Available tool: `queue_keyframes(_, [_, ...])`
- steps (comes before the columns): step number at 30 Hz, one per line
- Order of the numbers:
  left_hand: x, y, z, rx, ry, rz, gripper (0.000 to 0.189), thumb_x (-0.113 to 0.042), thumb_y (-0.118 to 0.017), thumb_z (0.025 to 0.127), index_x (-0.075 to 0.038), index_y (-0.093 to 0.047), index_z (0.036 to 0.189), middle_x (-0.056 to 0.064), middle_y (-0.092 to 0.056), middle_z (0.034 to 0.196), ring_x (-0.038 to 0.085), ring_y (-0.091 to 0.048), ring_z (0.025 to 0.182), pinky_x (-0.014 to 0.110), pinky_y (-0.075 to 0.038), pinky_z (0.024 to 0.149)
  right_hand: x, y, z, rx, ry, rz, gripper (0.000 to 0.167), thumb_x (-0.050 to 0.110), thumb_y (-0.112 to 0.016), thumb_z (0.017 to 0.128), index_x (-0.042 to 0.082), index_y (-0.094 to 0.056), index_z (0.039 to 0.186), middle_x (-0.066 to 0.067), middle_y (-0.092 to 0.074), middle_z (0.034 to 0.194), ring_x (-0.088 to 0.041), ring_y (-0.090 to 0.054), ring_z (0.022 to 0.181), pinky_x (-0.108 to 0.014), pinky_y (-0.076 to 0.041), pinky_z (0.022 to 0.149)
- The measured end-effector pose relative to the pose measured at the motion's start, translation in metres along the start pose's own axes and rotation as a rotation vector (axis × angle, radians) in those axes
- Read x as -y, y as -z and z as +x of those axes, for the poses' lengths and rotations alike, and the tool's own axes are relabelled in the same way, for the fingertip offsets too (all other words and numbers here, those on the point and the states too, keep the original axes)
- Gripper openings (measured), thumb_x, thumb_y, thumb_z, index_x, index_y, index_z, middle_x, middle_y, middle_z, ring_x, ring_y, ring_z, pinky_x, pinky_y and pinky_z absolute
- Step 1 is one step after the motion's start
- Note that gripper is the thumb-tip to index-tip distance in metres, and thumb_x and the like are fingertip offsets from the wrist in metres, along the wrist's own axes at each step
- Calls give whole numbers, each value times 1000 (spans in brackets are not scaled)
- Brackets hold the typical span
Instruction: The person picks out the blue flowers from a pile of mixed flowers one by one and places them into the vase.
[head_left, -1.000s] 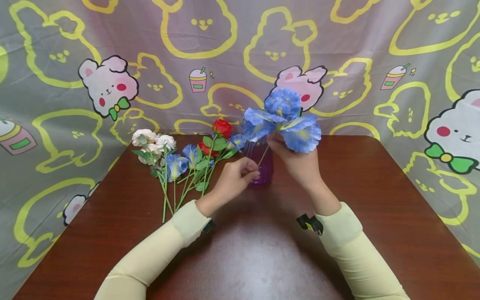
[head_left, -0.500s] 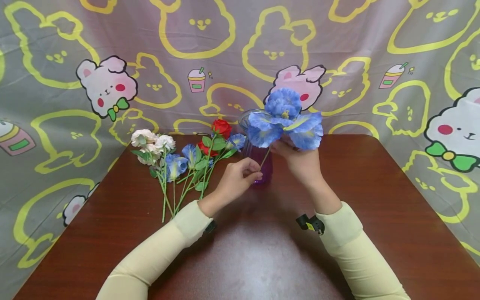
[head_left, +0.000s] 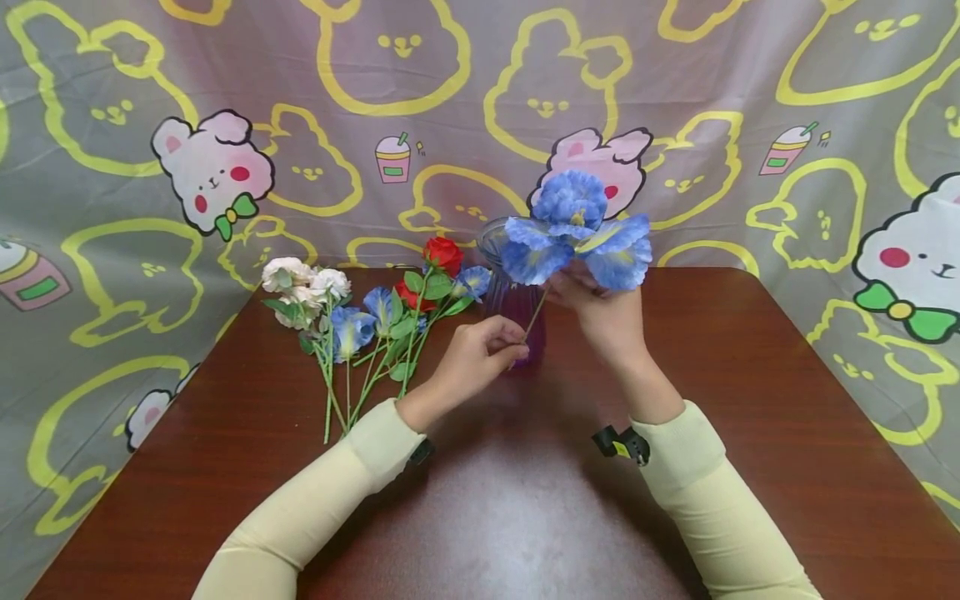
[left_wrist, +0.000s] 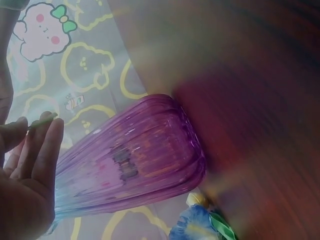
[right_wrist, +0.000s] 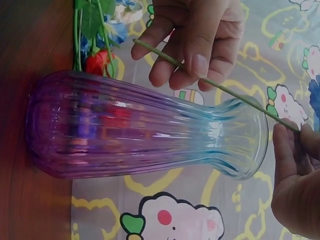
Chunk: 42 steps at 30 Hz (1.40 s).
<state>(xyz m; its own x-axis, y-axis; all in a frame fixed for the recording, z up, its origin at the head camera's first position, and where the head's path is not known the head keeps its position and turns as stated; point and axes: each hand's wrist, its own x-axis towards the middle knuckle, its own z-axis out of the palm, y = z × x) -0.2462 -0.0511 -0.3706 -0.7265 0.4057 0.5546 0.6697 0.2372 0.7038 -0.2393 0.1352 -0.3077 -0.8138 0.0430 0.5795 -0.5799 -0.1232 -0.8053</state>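
Note:
A large blue iris (head_left: 576,229) is held up in front of the vase, tilted with its bloom to the upper right. My right hand (head_left: 611,321) pinches its stem just under the petals. Lower down, my left hand (head_left: 480,350) pinches the same green stem (right_wrist: 235,94) between thumb and fingers, with the cut end sticking out past them in the right wrist view. Behind the hands stands a ribbed glass vase (right_wrist: 125,127), purple at the base and bluish clear toward its flared mouth. In the head view the iris and hands partly cover it.
Left of the vase, cut flowers lie on the brown table (head_left: 750,400): pale roses (head_left: 300,292), smaller blue irises (head_left: 351,332) and red roses (head_left: 444,257) with leafy stems. A cartoon-print curtain (head_left: 450,75) hangs behind the table and along both sides.
The iris and both hands have shifted slightly to the right. More of the vase's mouth shows beside the petals than a second ago. The flowers on the table lie as before.

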Motion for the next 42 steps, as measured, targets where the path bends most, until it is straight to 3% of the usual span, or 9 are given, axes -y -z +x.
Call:
queue_keyframes(4, [3,3,1,-13,-18,37,12,0,-74,84,1,-67,93,9,-72,86,14,-70,76,23,-55,69,0,1,0,-8,5,-42,28,-10,-65,88,-11,-59,115,-2,-72,94,-20,-71,85,-43,-55,76])
queue_keyframes(9, [8,11,3,-47,-37,82,14,-3,-77,83,-1,-68,94,7,-72,89,14,-70,79,23,-55,72,2,5,1,-14,29,-79,28,-8,-66,88,-6,-60,115,-3,-72,97,-20,-71,87,-36,-56,75])
queue_keyframes(16, [16,28,9,-227,-95,152,23,-12,-81,80,-1,-68,94,8,-72,89,15,-70,79,28,-56,68,5,9,2,-28,40,-32,29,-13,-64,86,-7,-60,115,0,-72,95,-17,-71,84,-34,-57,74])
queue_keyframes(21, [21,35,17,-302,-51,173,37,-13,-83,78,3,-65,106,15,-68,101,23,-68,93,37,-57,72,5,12,4,-41,50,-37,28,-15,-63,86,-8,-61,113,0,-73,93,-17,-71,82,-37,-57,73])
queue_keyframes(24, [25,35,21,-262,34,196,51,-19,-84,78,2,-61,118,15,-62,114,24,-63,104,38,-56,79,6,14,5,-58,50,-35,24,-15,-64,85,-7,-63,108,-1,-72,90,-17,-71,81,-35,-57,72])
queue_keyframes(29, [32,30,25,-136,167,227,73,-28,-84,78,-1,-48,136,16,-53,131,30,-54,118,42,-50,89,9,18,9,-72,82,-51,23,-14,-64,86,-4,-63,107,-2,-71,90,-17,-71,81,-31,-57,70])
queue_keyframes(33, [36,25,30,-75,208,241,85,-33,-84,77,-2,-40,142,19,-47,138,34,-49,124,46,-45,96,13,20,11,-79,117,-51,27,-15,-63,85,-3,-61,110,-4,-70,88,-19,-70,80,-32,-57,70])
queue_keyframes(42, [45,17,37,-15,303,225,99,-37,-86,74,-6,-30,150,17,-46,142,29,-48,126,43,-41,102,20,22,16,-115,160,-3,37,-12,-64,86,0,-58,121,-11,-69,96,-23,-70,82,-32,-57,73])
